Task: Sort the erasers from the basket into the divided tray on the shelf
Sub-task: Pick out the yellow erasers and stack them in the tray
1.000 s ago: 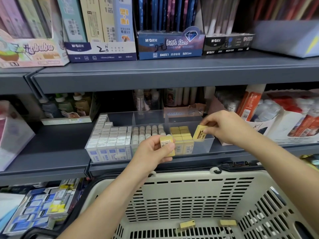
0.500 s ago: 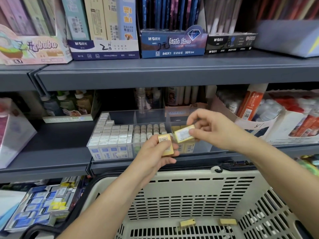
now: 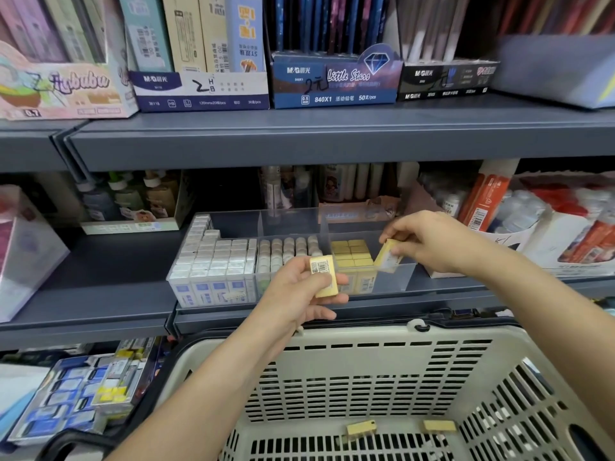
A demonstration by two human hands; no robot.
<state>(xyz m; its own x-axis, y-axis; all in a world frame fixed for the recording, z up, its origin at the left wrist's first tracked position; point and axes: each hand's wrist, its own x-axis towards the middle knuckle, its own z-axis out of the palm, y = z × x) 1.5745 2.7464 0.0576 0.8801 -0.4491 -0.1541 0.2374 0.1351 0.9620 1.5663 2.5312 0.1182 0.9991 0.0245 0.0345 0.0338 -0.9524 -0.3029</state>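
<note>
A clear divided tray (image 3: 407,272) stands on the middle shelf, with white erasers (image 3: 216,257) on its left, round-topped ones (image 3: 286,249) in the middle and yellow erasers (image 3: 352,254) on the right. My left hand (image 3: 299,294) grips a yellow eraser (image 3: 323,276) in front of the tray. My right hand (image 3: 429,241) pinches another yellow eraser (image 3: 387,256), tilted, over the tray's right compartment beside the yellow stack. Two yellow erasers (image 3: 361,429) (image 3: 439,425) lie on the floor of the beige basket (image 3: 382,367) below.
The grey upper shelf (image 3: 332,138) overhangs the tray, loaded with pencil-lead boxes. Glue bottles and boxes stand behind and to the right of the tray. A lower shelf at the left holds a box of blue packets (image 3: 73,397).
My right hand has carried its yellow eraser from near my left hand rightward, down over the tray's right compartment. My left hand has stayed put with its eraser.
</note>
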